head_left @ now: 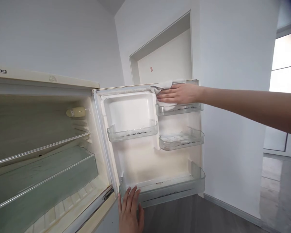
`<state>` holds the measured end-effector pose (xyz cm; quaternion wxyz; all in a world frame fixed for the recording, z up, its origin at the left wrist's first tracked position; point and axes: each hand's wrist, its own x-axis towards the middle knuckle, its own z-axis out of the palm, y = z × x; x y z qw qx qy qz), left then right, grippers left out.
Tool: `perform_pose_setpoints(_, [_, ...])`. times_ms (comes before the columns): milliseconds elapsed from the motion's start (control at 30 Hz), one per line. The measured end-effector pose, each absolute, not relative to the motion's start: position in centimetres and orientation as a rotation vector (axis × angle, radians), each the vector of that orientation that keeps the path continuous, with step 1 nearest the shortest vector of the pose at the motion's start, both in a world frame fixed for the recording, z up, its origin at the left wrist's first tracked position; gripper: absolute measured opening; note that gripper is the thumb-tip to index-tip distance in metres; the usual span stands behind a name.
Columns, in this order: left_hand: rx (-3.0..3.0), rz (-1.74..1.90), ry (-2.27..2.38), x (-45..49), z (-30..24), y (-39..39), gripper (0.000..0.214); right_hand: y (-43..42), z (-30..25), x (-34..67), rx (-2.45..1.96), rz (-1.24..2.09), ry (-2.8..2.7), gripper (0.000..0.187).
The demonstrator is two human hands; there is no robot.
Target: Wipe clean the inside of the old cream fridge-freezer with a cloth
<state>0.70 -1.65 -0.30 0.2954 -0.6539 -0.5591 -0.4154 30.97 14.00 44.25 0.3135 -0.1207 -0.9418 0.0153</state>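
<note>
The refrigerator door [140, 158] stands swung out, its inner side facing me. Near its top right, my right hand [177, 93] presses a light grey cloth [161, 86] against the inner panel, just above the upper right door shelf [171, 110]. The fingers lie long over the cloth and hold it there. Low on the door, my left hand [130, 210] rests at the left end of the clear bottom bin [172, 192], fingers stretched out with nothing in them. A left door shelf [133, 132] and a middle right shelf [181, 140] sit between the hands.
To the left is the open refrigerator compartment [26, 119], with a glass shelf, a clear greenish drawer [50, 181] and a yellowed lamp cover [76, 112]. Behind the door, the white wall has a recessed niche [167, 58]. A bright glazed door [283, 74] stands far right.
</note>
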Motion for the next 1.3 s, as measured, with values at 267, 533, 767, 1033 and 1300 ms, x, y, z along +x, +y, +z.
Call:
perform_pose_setpoints(267, [-1.737,-1.116,-1.488,0.7,-0.3,-1.6,0.047,14.7,43.8,29.5,-0.383,0.222,-2.396,0.026])
perform_pose_setpoints(533, [-1.816,-0.940,-1.538,0.7,1.1,-3.2,0.048,14.8,44.1,30.9,-0.557,0.645,-2.238,0.045])
perform_pose_setpoints(767, [-1.779,-1.115,-1.539,1.5,2.4,-3.9,0.041,15.1,44.7,32.6,-0.673,0.919,-1.993,0.065])
perform_pose_setpoints(1033, [-1.802,-1.049,-1.526,0.7,1.5,-3.4,0.045,15.0,45.3,35.8,-0.682,0.906,-2.018,0.065])
perform_pose_setpoints(1300, [-1.834,-0.872,-1.457,-0.7,0.7,-3.1,0.051,13.3,45.0,36.1,-0.922,0.475,-2.006,0.060])
